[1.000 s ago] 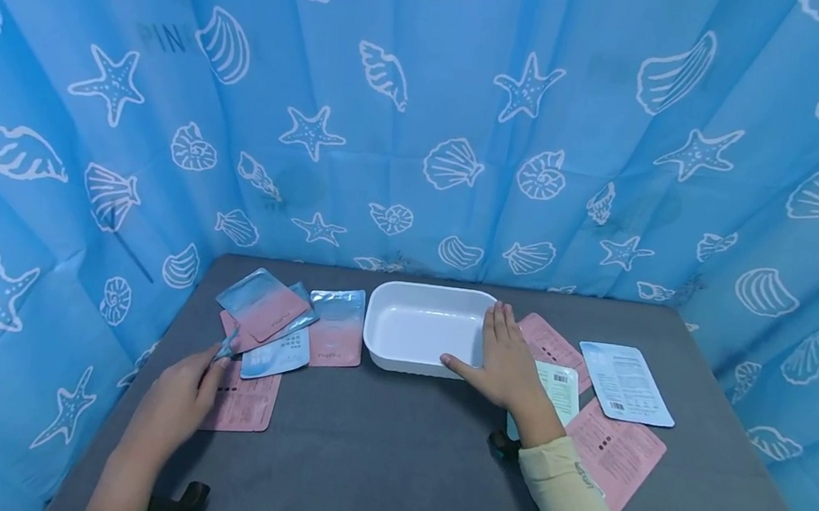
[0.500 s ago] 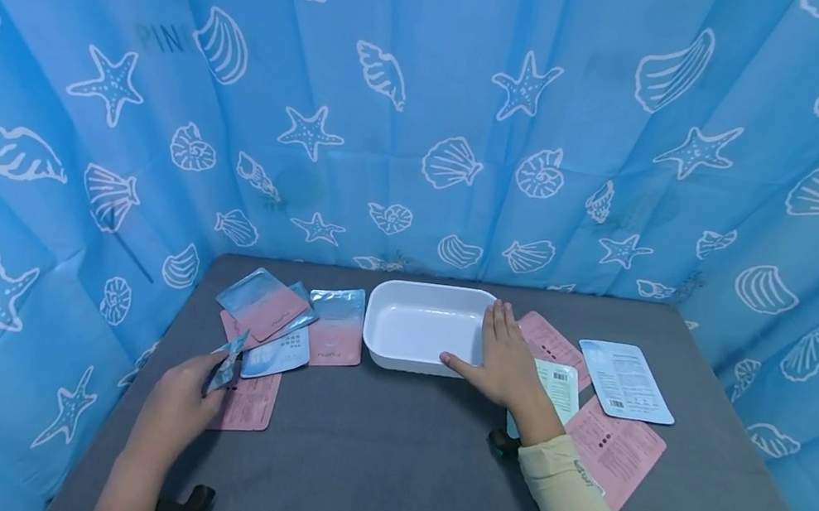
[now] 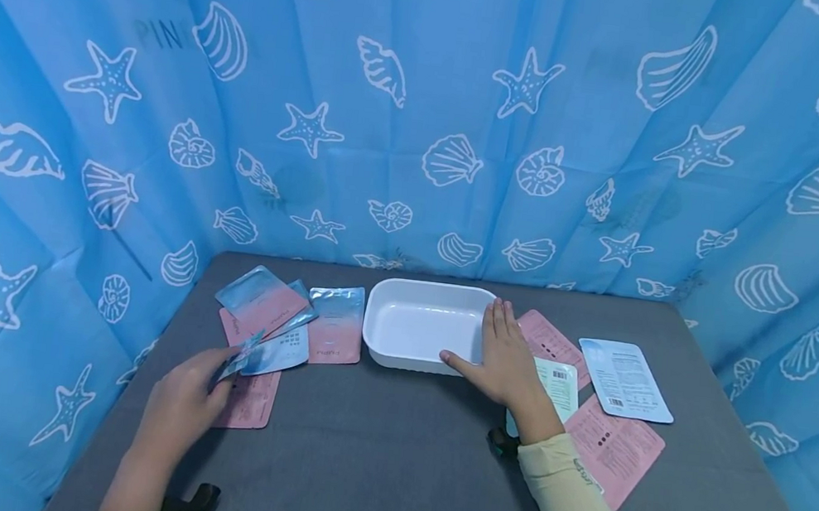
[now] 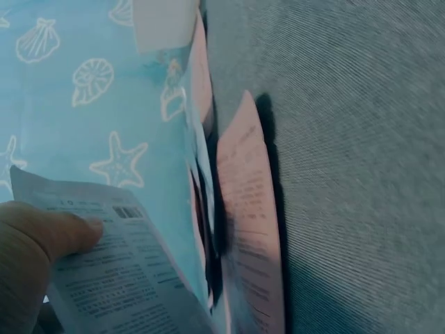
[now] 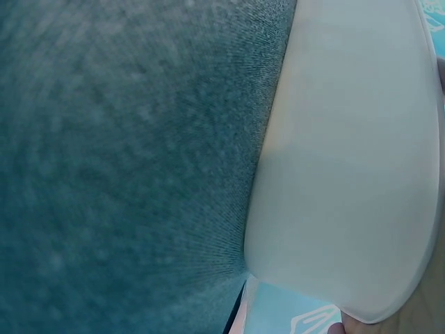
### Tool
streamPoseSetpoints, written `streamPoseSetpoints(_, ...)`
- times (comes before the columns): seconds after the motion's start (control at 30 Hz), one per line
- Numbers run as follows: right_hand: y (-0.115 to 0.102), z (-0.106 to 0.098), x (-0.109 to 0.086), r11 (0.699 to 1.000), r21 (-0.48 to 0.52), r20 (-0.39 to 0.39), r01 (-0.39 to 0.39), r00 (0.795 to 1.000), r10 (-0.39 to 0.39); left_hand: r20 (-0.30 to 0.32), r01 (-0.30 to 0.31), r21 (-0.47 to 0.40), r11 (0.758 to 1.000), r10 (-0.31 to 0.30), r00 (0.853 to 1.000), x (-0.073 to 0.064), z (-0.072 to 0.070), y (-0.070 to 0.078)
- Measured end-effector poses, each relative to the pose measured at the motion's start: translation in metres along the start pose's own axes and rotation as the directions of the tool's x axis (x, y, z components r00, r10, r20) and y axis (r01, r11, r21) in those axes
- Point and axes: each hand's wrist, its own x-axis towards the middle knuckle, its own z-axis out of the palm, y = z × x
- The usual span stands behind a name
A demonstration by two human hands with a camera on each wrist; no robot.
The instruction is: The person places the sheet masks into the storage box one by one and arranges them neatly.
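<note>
My left hand point(image 3: 183, 400) pinches a blue face mask packet point(image 3: 241, 357) above the left pile. Its printed back, with a barcode, faces up under my thumb in the left wrist view, where the packet point(image 4: 118, 285) is tilted. Under and behind it lie a pink packet point(image 3: 253, 401), a light blue packet point(image 3: 285, 351) and a blue-pink packet point(image 3: 265, 304). At the centre stands a white rectangular tray point(image 3: 398, 363). My right hand point(image 3: 506, 366) rests on the tray's right end, fingers straight and thumb at the front rim. The right wrist view shows the tray's outer wall point(image 5: 341, 174).
Another blue-pink packet point(image 3: 336, 327) lies left of the tray. To the right are a pale blue packet point(image 3: 626, 382), a green packet point(image 3: 559, 388) and pink packets, one at the front point(image 3: 616, 456). A blue shell-print curtain point(image 3: 389, 162) surrounds the grey table point(image 3: 373, 460).
My left hand has drawn the packet up off the pile and turned it slightly, so more of it shows. My right hand and the tray have stayed in place.
</note>
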Motion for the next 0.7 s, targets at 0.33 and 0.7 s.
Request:
streamPoseSetpoints(0.33,-0.002,-0.002,0.0,1.0,-0.005,0.0,0.001,1.0,-0.001,-0.052,-0.084,-0.034,0.996,0.082,0.995,0.005,0.0,0.012)
streamPoseSetpoints(0.7,-0.002,-0.002,0.0,1.0,0.002,0.007,-0.004,1.0,0.004,-0.069,-0.158,-0.089,0.983,0.153,0.986,0.008,0.001,0.02)
